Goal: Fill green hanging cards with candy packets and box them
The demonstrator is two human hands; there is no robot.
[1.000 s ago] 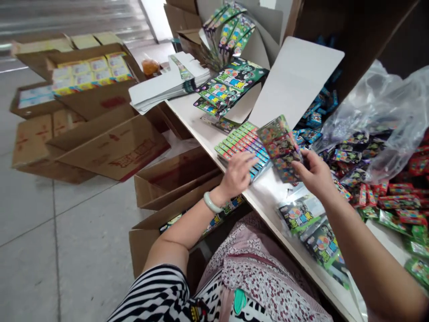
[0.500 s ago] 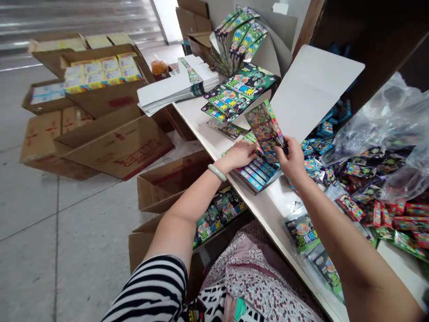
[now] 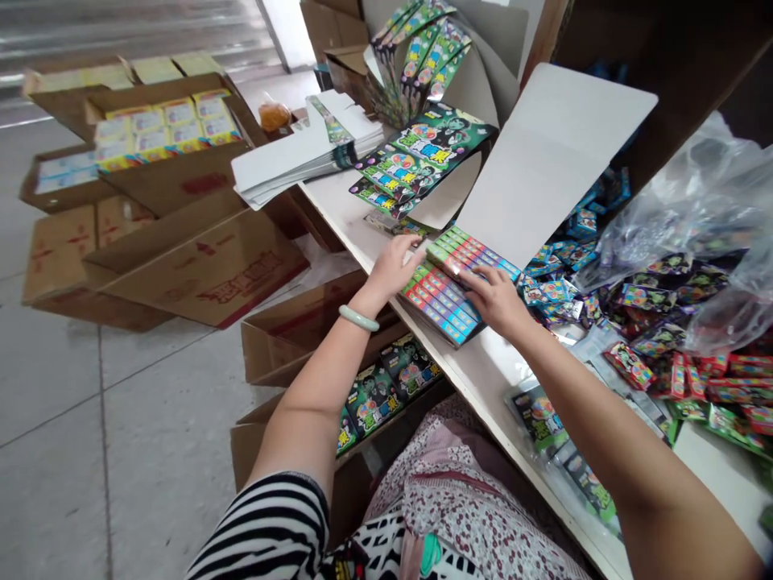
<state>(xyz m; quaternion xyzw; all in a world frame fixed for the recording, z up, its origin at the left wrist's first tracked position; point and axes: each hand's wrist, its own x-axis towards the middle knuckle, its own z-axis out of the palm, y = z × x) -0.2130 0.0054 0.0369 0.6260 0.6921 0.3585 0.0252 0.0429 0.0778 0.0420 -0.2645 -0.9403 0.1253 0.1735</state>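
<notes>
A display box [image 3: 430, 324] stands on the white table, its tall white lid [image 3: 561, 153] raised. Rows of small candy packets [image 3: 445, 304], coloured green, red, purple and blue, fill it. My right hand [image 3: 498, 300] lies over the packets, fingers stretched across the middle of the rows. At the box's far left corner is my left hand [image 3: 392, 267], its fingers apart and its tips close to the green packets. Neither hand has anything lifted. Part of the middle rows is hidden under my right fingers.
Printed green-black cartons [image 3: 447, 149] and a stack of flat white cardboard [image 3: 302, 157] lie behind. Loose candy packets [image 3: 646, 306] and a clear plastic bag [image 3: 713, 234] heap at right. Open brown boxes [image 3: 205, 258] stand left, below the table edge.
The block of packets that my right hand held upright is now down in the box. My right hand has opened and lowered onto the rows; my left hand has drawn back left.
</notes>
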